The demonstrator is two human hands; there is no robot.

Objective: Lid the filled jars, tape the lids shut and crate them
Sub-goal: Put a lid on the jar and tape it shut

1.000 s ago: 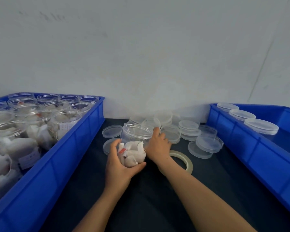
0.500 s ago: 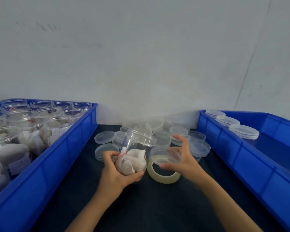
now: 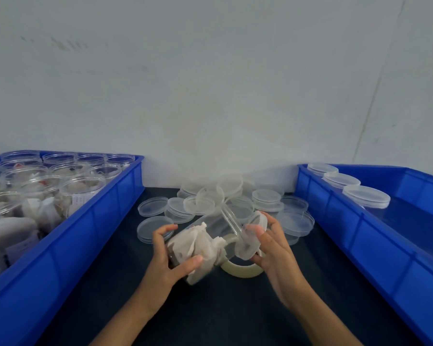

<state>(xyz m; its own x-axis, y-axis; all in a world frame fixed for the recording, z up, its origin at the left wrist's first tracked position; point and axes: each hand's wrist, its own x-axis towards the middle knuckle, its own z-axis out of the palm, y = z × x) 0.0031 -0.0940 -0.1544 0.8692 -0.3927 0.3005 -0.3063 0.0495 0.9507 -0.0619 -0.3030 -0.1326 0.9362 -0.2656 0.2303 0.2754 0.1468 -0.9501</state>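
My left hand [image 3: 169, 260] grips a clear plastic jar [image 3: 205, 243] stuffed with white packets, tilted so its mouth points to the right. My right hand [image 3: 270, 248] holds a clear round lid [image 3: 251, 239] right at the jar's mouth. A roll of tape [image 3: 240, 269] lies flat on the dark table under the jar. A heap of loose clear lids [image 3: 210, 201] sits behind, against the wall.
A blue crate [image 3: 68, 240] on the left is packed with several open filled jars. A blue crate [image 3: 375, 236] on the right holds three lidded jars [image 3: 365, 196] along its far side. A white wall closes off the back.
My right hand picked a lid off the heap and brought it to the jar's mouth. My left hand lifted the jar and tilted it to the right.
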